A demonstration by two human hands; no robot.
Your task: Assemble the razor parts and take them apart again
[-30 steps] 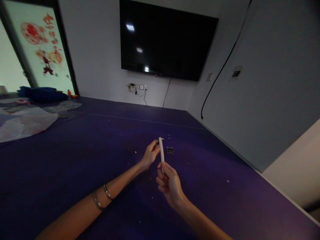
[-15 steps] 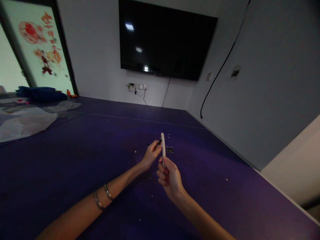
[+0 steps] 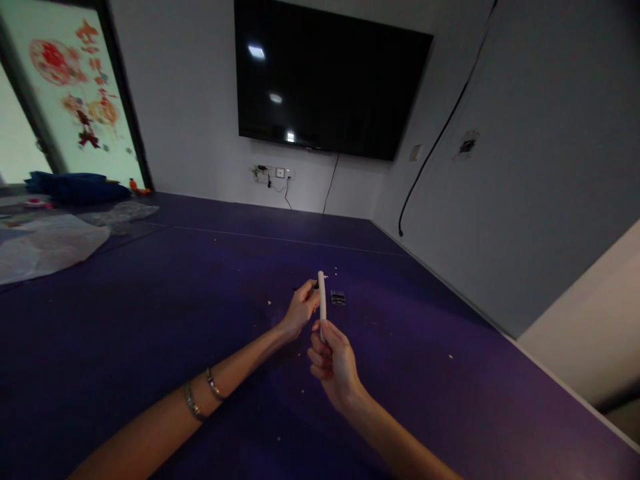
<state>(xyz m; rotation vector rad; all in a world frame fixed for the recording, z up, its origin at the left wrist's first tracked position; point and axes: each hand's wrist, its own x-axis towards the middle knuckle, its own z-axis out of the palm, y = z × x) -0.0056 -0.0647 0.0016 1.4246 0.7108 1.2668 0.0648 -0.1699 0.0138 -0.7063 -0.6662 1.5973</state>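
My right hand (image 3: 336, 360) is closed around the lower end of a slim white stick (image 3: 322, 293), which points up and away from me. Just left of the stick, my left hand (image 3: 301, 310) pinches a small dark object (image 3: 316, 285); most of it is hidden by the fingers and the stick, so its kind is unclear. The left fingertips are very close to the stick, and I cannot tell if they touch it. To the right of the stick, a small black piece in what looks like clear packaging (image 3: 339, 298) lies on the purple surface (image 3: 210, 307).
Small white scraps (image 3: 335, 271) dot the purple surface. At the left lie a translucent plastic sheet (image 3: 55, 250) and a dark blue cloth bundle (image 3: 77, 188). A television (image 3: 330, 80) hangs on the far wall; a black cable (image 3: 435, 150) dangles along the right wall.
My right hand and the white stick have shifted slightly down and left, and the stick now covers more of the dark object in my left hand. The whole view has moved a little.
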